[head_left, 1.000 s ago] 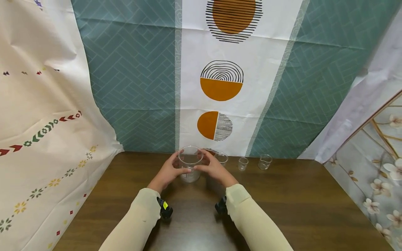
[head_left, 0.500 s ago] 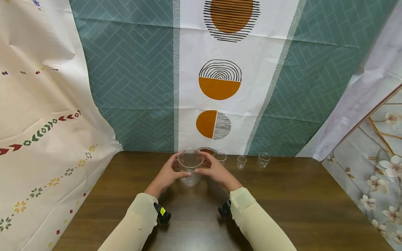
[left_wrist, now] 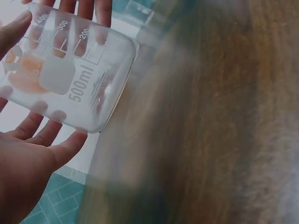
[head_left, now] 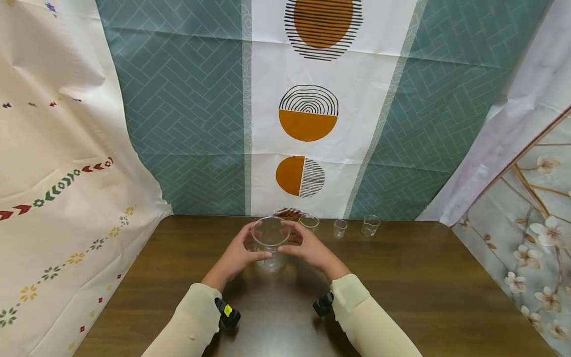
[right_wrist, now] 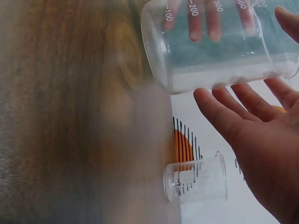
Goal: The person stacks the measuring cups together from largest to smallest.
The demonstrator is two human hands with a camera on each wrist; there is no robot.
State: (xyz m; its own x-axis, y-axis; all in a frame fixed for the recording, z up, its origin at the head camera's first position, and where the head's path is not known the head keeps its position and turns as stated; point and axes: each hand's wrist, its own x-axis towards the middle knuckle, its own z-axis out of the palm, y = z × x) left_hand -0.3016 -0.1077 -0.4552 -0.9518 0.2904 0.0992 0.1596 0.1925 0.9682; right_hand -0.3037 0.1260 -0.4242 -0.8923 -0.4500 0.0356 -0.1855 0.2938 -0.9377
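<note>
A clear glass beaker [head_left: 271, 263] is held between both hands in the middle of the table. "500ml" and a printed scale show on the beaker [left_wrist: 88, 70] in the left wrist view. My left hand [head_left: 241, 254] grips its left side, thumb in front and fingers spread around the wall. From the right, my right hand [head_left: 314, 250] holds it the same way. The beaker stands upright, mouth up. Whether its base touches the table cannot be made out. Just behind my right fingers is a smaller beaker [head_left: 309, 221], partly hidden in the head view.
Two more small beakers stand in the row to the right, a tiny one [head_left: 340, 229] and a slightly larger one [head_left: 370, 226]. The brown wooden table [head_left: 401, 292] ends at a patterned cloth backdrop [head_left: 200, 124]. More cloth hangs at both sides.
Both hands and the large beaker have come a little closer to me, away from the small beakers. The grip looks the same, and the small beakers keep their row.
</note>
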